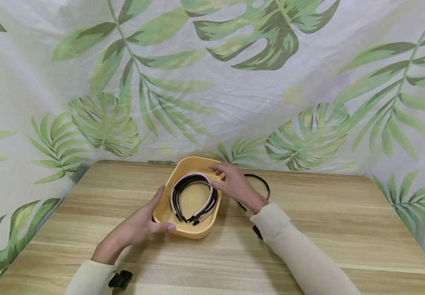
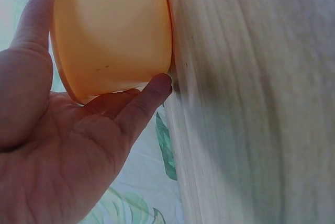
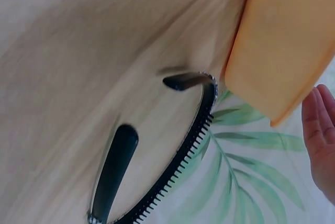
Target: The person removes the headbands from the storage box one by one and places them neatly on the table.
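Observation:
A yellow-orange plastic bin [image 1: 197,232] stands on the table with several headbands [image 1: 194,177] nested inside, black toothed ones and at least one pale pink. My left hand [image 1: 139,224] holds the bin at its near left corner, thumb over the near rim and fingers along the outer wall; the left wrist view shows this hand [image 2: 68,145] round the bin's corner. Over the bin's right rim reaches my right hand [image 1: 236,184], its thumb and fingers apart above the headbands, with nothing visible between them. Another black toothed headband [image 3: 175,169] lies on the table right of the bin.
The wood-grain table [image 1: 326,225] extends to both sides of the bin. Behind it hangs a pale cloth [image 1: 249,98] with a green leaf print, close to the table's far edge. A black strap piece [image 1: 120,280] sits at the left cuff.

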Available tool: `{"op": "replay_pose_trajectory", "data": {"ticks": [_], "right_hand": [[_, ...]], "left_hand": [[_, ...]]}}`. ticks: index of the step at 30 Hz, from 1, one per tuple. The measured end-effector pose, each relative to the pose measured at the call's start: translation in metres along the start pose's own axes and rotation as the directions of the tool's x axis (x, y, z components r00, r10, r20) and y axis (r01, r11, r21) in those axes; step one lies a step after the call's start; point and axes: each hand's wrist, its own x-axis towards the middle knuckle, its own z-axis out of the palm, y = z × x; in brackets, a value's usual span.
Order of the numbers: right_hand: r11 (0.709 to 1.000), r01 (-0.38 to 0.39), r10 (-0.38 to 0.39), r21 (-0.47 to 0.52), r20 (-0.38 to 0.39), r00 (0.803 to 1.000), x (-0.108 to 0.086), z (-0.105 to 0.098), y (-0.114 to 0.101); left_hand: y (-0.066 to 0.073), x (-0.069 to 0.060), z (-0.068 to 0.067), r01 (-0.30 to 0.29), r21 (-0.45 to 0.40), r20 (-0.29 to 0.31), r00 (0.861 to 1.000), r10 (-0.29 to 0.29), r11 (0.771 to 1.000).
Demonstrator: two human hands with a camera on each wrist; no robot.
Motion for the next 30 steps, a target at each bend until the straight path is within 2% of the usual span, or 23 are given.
{"op": "replay_pose_trajectory", "data": {"ticks": [8, 16, 25, 30], "right_hand": [[1.0, -0.018, 0.018, -0.023, 0.01, 1.0, 0.006, 0.007, 0.0], [0.996, -0.012, 0.01, -0.091, -0.014, 1.0, 0.012, 0.013, 0.0], [0.993, -0.038, 0.039, -0.114, 0.005, 0.999, 0.017, 0.019, -0.001], [0.991, -0.026, 0.027, -0.131, 0.009, 1.0, 0.019, 0.022, 0.0]], "left_hand": [[0.003, 0.001, 0.0, -0.012, -0.015, 0.007, 1.0, 0.012, 1.0], [0.003, 0.002, 0.0, 0.007, -0.023, 0.007, 1.0, -0.007, 1.0], [0.002, 0.001, 0.0, 0.001, -0.029, 0.01, 1.0, 0.0, 1.0], [0.002, 0.001, 0.0, -0.008, -0.033, 0.016, 1.0, 0.008, 0.999]]}}
